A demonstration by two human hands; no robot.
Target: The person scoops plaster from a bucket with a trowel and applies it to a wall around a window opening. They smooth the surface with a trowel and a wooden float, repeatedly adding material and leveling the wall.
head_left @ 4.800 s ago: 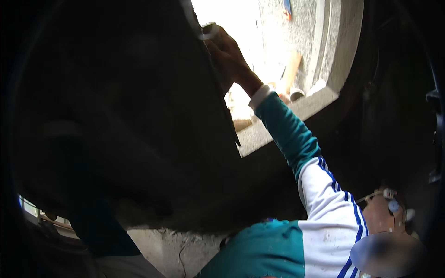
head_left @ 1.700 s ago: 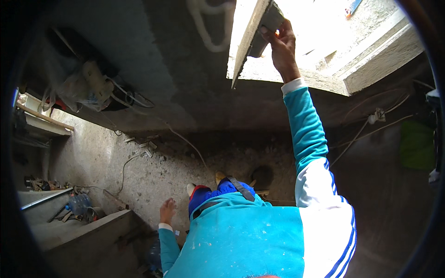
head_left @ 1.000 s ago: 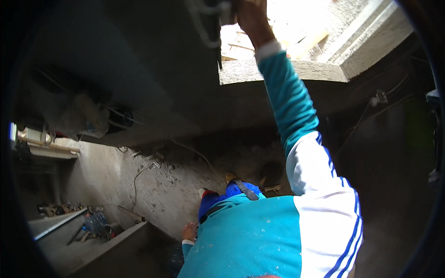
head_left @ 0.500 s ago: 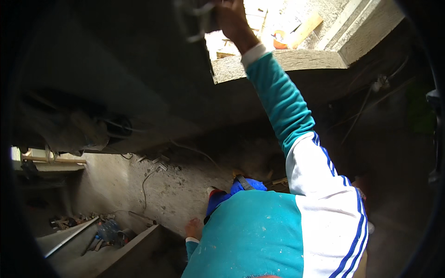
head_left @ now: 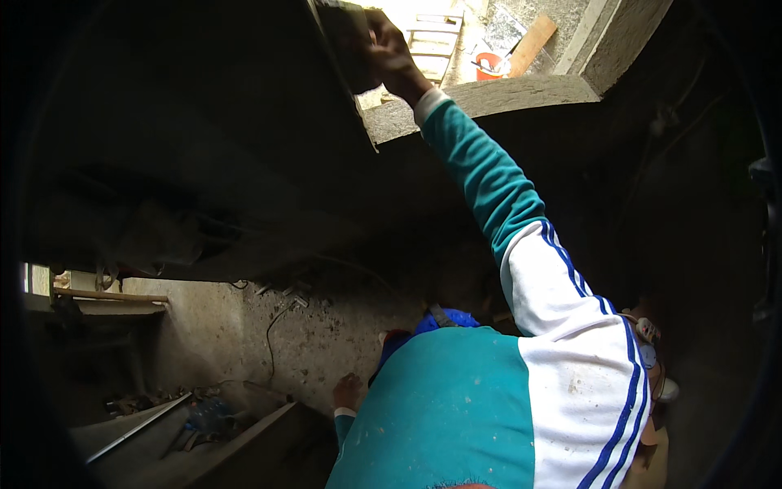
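My right hand (head_left: 391,61) is raised high at the end of my outstretched arm. Its fingers are closed on a dark, flat, block-like tool (head_left: 346,47), which lies against the dark wall (head_left: 204,138) right by the edge of a bright opening. Shadow hides the tool's exact kind. Low beside my body hangs my left hand (head_left: 348,391), small and dim, its fingers loosely apart and nothing visible in it.
The opening has a rough concrete sill (head_left: 489,99). Beyond it are an orange bucket (head_left: 489,65), a wooden board (head_left: 533,45) and a ladder-like frame (head_left: 434,41). At lower left, a trough-like container (head_left: 236,440) holds dim items. A cable (head_left: 271,334) crosses the rubble-strewn floor (head_left: 318,350).
My right hand has shifted slightly left and down with the tool, which now lies against the wall edge instead of blurring in motion. My left hand still hangs low. The view has turned slightly.
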